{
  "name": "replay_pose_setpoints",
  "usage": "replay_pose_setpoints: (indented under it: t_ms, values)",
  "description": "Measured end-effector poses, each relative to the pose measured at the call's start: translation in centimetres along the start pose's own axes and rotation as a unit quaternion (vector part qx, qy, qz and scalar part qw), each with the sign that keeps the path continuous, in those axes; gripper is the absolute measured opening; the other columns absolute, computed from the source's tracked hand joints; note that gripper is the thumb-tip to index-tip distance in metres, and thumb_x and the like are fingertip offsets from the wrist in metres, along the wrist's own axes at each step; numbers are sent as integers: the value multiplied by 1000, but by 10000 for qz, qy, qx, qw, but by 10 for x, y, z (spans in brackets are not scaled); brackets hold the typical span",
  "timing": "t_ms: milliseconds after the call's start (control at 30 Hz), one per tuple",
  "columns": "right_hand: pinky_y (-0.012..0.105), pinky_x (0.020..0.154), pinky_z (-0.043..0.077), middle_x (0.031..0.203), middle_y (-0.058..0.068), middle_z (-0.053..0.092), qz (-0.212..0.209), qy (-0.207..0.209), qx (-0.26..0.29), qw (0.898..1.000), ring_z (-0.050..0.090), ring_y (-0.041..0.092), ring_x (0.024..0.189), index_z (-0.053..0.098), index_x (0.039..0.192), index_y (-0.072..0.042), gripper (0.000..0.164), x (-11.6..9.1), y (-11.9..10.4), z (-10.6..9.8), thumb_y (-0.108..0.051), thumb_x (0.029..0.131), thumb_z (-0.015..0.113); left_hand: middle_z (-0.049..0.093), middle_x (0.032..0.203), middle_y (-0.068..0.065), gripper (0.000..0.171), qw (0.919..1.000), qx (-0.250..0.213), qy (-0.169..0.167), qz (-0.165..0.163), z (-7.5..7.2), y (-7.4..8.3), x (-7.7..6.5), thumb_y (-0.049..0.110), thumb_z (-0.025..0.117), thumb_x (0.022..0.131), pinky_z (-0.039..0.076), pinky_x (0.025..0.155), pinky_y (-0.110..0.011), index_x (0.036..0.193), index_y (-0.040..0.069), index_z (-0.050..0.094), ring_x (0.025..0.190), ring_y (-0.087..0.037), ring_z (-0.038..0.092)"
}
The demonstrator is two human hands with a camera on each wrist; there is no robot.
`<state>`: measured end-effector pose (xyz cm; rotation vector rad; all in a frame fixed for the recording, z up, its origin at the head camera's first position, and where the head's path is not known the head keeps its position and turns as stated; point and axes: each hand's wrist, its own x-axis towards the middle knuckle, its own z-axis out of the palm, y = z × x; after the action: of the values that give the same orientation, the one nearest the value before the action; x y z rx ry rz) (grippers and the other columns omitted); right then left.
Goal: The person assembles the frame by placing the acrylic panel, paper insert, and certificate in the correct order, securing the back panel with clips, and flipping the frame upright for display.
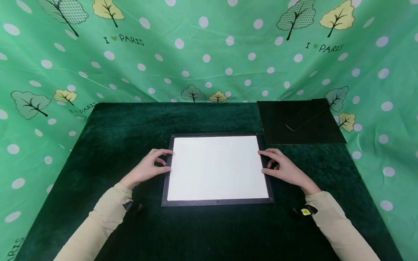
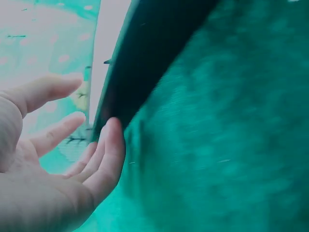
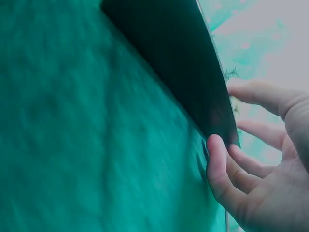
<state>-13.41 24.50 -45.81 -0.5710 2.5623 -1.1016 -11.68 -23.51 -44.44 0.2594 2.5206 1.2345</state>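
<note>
A rectangular picture frame (image 1: pixel 218 202) with a dark rim and a white panel (image 1: pixel 217 168) lies flat, white face up, in the middle of the dark green cloth. My left hand (image 1: pixel 148 165) is at its left rim, thumb and forefinger tips right at the edge. In the left wrist view the fingers (image 2: pixel 113 145) are loosely spread, some against the frame's dark side (image 2: pixel 145 53). Mirroring it, my right hand (image 1: pixel 282 168) touches the right rim with relaxed fingers. The right wrist view shows its fingertips (image 3: pixel 216 145) along the frame's dark side (image 3: pixel 169 63).
A thin black board (image 1: pixel 277 123) with a narrow bent strip (image 1: pixel 307 121) across it lies behind and right of the frame. Green dotted curtains (image 1: pixel 209 43) with tree prints hang around the back and sides of the green-covered table (image 1: pixel 209 232).
</note>
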Motion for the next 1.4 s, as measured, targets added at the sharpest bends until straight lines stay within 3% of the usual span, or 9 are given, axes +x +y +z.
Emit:
replay_pose_setpoints:
  t_ms: [167,300,500,667,1100,1400]
  values:
    - [37,75,50,129,20,47,73,176,-80,9998,59,23,92,42,145,-9,58,-6,8,-17,-19,94,65,40,131,-21,46,9991,87,374,200,-9,10,5,10,67,91,53,77,-45,134,7,51,106,-37,55]
    - [41,77,49,124,20,52,172,322,-274,9990,60,27,94,41,145,-6,57,-12,17,-33,-19,95,64,42,130,-20,44,9986,40,387,371,-8,20,11,10,67,91,53,78,-44,133,5,52,106,-36,55]
    - [48,80,47,123,25,52,441,496,-547,9963,58,34,97,40,142,1,54,-20,35,-60,-14,95,61,47,126,-19,43,9985,-83,77,536,5,41,28,8,67,90,53,82,-44,130,5,54,106,-32,56]
    - [57,83,44,126,30,47,737,625,-547,9938,54,42,102,38,141,5,52,-25,53,-78,-15,97,58,49,131,-16,42,9966,-237,-381,693,26,58,45,9,67,91,51,83,-42,131,6,54,108,-29,56]
    - [66,87,33,133,38,34,1511,1162,-262,9813,38,54,115,32,143,9,55,-38,89,-101,-22,101,50,53,131,-16,42,9828,-200,-1226,1365,70,103,89,6,66,90,50,86,-32,130,1,54,109,-27,57]
    - [72,92,26,139,43,25,1749,1909,31,9659,26,60,123,29,142,13,55,-44,109,-116,-18,101,46,52,134,-15,43,9806,-584,-1345,1304,83,130,123,7,64,92,47,88,-31,133,0,52,111,-23,55]
